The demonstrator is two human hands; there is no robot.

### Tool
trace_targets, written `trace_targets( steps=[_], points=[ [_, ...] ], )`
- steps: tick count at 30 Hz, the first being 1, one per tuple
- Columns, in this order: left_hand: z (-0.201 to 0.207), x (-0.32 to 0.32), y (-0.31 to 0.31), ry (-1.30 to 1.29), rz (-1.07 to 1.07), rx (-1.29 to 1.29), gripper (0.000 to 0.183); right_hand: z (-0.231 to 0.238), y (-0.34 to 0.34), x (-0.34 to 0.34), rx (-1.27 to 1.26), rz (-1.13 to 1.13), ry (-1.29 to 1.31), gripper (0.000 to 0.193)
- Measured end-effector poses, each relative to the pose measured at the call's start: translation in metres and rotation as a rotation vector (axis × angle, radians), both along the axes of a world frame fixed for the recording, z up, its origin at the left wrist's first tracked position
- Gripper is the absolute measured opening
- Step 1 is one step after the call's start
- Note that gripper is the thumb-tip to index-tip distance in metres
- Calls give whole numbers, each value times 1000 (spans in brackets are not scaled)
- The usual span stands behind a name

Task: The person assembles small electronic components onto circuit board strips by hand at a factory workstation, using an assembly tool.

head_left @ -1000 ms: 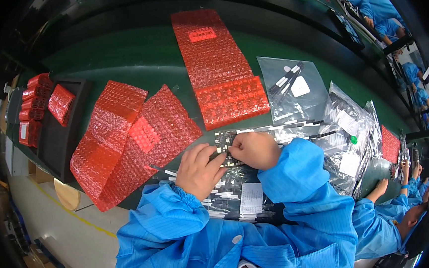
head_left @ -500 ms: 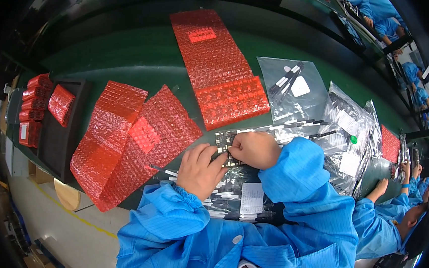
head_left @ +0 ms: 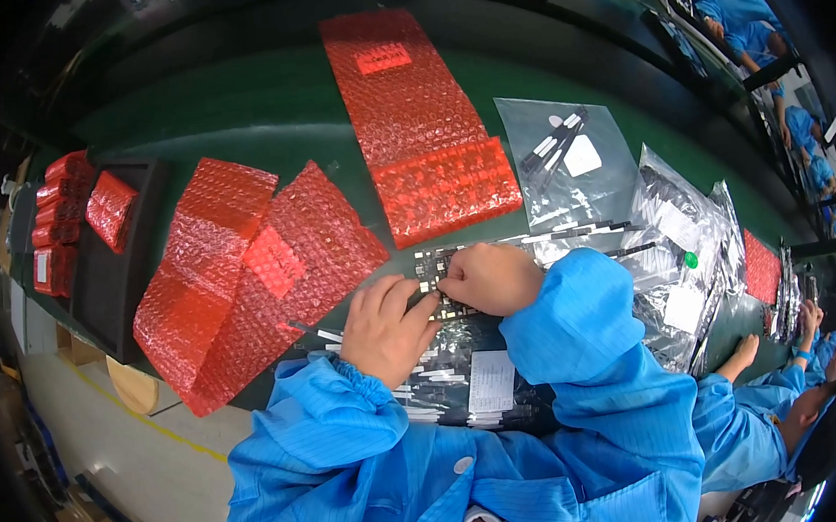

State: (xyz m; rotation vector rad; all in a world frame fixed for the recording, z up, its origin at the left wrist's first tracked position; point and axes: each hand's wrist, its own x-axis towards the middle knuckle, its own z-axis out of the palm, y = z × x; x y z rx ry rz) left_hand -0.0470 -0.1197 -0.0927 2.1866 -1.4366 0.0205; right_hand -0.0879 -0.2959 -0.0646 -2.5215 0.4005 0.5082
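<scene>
A small dark circuit board (head_left: 427,257) with pale components lies in front of me, partly covered by my fingers. My left hand (head_left: 386,331) is at its left side, thumb and bent fingers closed against the edge. Over the board's middle, my right hand (head_left: 490,280) is curled with thumb and index finger pinched down on it; whatever is between those fingertips is hidden. Black-and-white flat cables (head_left: 581,232) stretch out to the right of the board. Below the hands lies a clear bag (head_left: 443,342) with more white-tipped strips and a white label (head_left: 491,380).
Red bubble-wrap pouches (head_left: 418,115) (head_left: 209,247) lie beyond and to the left. A black tray (head_left: 111,312) holds a red packet (head_left: 110,212), beside stacked red packets (head_left: 55,272). Clear bags of cables (head_left: 597,185) (head_left: 671,272) are at the right, where a co-worker's arm (head_left: 735,360) reaches in.
The view has shifted slightly, so the table things sit a little higher in the picture. Both hands stay at the board, the right fingertips moving only slightly.
</scene>
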Motion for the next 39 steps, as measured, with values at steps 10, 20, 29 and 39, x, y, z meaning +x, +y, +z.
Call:
trace_targets(
  steps=[10, 20, 29, 39],
  points=[
    [1, 1, 0, -3, 3, 25, 35, 2, -1, 2, 11, 10, 16, 22],
    [2, 2, -2, 36, 11, 39, 37, 3, 6, 10, -105, 86, 30, 22],
    [1, 2, -1, 0, 6, 7, 35, 2, 0, 9, -57, 156, 60, 23],
    [1, 3, 0, 45, 0, -2, 34, 5, -2, 5, -89, 115, 22, 22]
  ],
)
